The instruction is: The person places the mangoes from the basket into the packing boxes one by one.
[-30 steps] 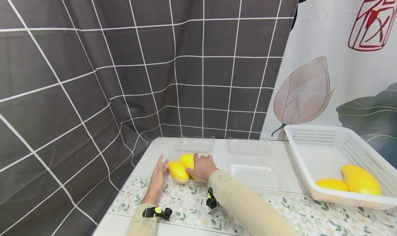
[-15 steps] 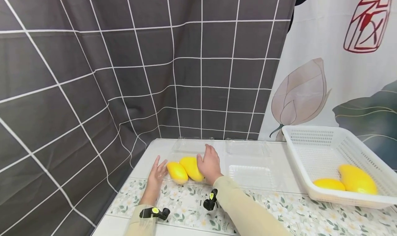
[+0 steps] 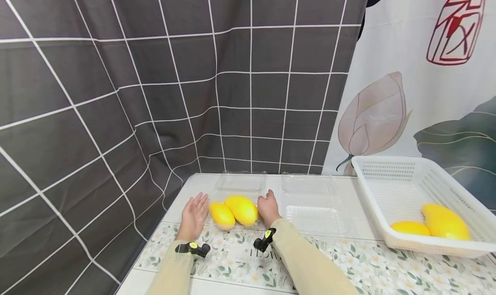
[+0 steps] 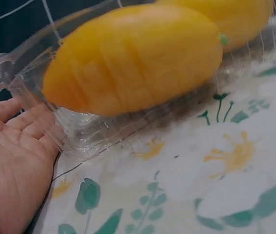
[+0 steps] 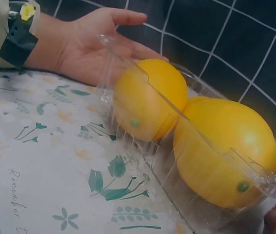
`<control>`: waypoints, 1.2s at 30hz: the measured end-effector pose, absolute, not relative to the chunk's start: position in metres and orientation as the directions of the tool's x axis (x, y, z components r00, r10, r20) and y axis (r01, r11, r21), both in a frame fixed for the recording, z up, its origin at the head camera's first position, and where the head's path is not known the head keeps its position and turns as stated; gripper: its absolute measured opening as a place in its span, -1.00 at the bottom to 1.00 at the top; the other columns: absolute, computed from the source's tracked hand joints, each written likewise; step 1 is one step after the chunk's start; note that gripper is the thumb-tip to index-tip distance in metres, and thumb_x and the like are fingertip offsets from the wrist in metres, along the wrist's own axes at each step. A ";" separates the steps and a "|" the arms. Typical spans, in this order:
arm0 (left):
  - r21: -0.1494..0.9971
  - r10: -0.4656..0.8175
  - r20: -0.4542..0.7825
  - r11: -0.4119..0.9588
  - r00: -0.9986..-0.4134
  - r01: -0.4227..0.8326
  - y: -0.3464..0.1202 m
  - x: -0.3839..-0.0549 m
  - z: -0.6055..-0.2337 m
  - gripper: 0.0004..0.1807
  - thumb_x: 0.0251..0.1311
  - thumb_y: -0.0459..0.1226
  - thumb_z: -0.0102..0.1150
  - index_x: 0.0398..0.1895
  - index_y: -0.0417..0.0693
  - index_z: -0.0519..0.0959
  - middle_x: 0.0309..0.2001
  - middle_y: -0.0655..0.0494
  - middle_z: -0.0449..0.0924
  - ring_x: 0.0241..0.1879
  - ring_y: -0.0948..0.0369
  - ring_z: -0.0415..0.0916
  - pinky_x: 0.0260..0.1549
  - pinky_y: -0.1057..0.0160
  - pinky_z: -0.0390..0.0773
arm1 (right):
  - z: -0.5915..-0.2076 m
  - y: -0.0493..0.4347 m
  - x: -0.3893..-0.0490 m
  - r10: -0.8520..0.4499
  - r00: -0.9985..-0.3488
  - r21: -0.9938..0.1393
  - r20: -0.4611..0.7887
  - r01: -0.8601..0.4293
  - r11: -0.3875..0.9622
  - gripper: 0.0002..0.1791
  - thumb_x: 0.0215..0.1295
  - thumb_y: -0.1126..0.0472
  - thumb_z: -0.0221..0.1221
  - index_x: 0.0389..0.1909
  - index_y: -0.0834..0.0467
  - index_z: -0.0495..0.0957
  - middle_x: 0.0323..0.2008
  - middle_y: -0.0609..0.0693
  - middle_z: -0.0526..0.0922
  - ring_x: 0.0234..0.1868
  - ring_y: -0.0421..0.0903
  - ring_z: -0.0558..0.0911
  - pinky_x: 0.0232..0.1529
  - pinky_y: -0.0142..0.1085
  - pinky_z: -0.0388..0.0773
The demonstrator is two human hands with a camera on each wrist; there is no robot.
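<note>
Two yellow mangoes (image 3: 242,210) side by side in the L see-thru box (image 3: 241,182), lid laid back behind it, 2nd see-thru box (image 3: 312,215) just to its R, & 2 more mangoes (image 3: 445,222) in the wht basket (image 3: 399,187) at far R. R hand (image 3: 268,206) sits in the narrow gap btwn boxes, fingers partly curled by the box edge, can't tell if pinching; L hand (image 3: 194,215), fingers straight, palm showing, is at the L wall w/ some room to the table's L edge.
</note>
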State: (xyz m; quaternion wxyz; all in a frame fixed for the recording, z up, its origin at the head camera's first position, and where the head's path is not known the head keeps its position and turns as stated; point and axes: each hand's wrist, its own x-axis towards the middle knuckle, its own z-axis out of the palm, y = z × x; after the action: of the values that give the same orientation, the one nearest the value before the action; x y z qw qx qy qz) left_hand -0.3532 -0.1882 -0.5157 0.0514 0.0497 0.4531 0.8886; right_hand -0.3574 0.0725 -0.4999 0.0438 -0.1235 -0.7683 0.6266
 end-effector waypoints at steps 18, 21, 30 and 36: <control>0.974 0.136 -0.017 -0.222 -0.991 -0.047 -0.174 -0.362 -0.518 -0.37 0.64 -0.15 -0.35 0.60 -0.29 -0.09 0.59 -0.28 -0.10 0.57 -0.18 -0.16 0.56 -0.04 -0.20 | -0.501 0.074 -0.367 0.084 -0.981 -0.978 -0.174 0.162 -0.131 -0.34 0.46 0.39 -0.15 0.57 0.28 0.05 0.51 0.31 0.19 0.55 0.29 0.08 0.54 0.16 -0.02; 0.984 0.126 -0.010 -0.177 -0.992 -0.032 -0.171 -0.363 -0.516 -0.41 0.62 -0.21 -0.35 0.58 -0.31 0.00 0.58 -0.26 -0.05 0.57 -0.17 -0.12 0.56 -0.05 -0.13 | -0.501 0.075 -0.368 0.078 -0.983 -0.980 -0.167 0.157 -0.126 -0.34 0.47 0.39 -0.14 0.57 0.27 0.05 0.50 0.30 0.20 0.54 0.30 0.09 0.53 0.18 -0.02; 0.983 0.113 -0.035 -0.173 -0.993 -0.055 -0.170 -0.363 -0.516 -0.41 0.60 -0.23 -0.33 0.61 -0.16 0.02 0.61 -0.14 -0.08 0.58 -0.13 -0.15 0.56 -0.02 -0.12 | -0.497 0.075 -0.367 0.081 -0.984 -0.981 -0.157 0.146 -0.127 -0.33 0.44 0.43 -0.12 0.57 0.25 0.07 0.49 0.30 0.23 0.52 0.29 0.15 0.53 0.16 0.04; 0.979 0.111 -0.031 -0.199 -0.993 -0.053 -0.169 -0.366 -0.514 -0.39 0.57 -0.29 -0.37 0.64 -0.11 -0.07 0.62 -0.09 -0.09 0.59 -0.09 -0.17 0.57 -0.02 -0.15 | -0.493 0.076 -0.371 0.115 -0.984 -0.989 -0.135 0.128 -0.069 -0.29 0.36 0.49 -0.15 0.56 0.26 0.09 0.45 0.34 0.28 0.48 0.29 0.24 0.51 0.10 0.13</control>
State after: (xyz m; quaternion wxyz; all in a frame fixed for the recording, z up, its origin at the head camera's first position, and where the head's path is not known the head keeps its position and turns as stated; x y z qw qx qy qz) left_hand -0.3656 -0.1688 -0.5143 0.0531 0.0231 0.6306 0.7740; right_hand -0.3706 0.0757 -0.4934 -0.0046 -0.0890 -0.6823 0.7256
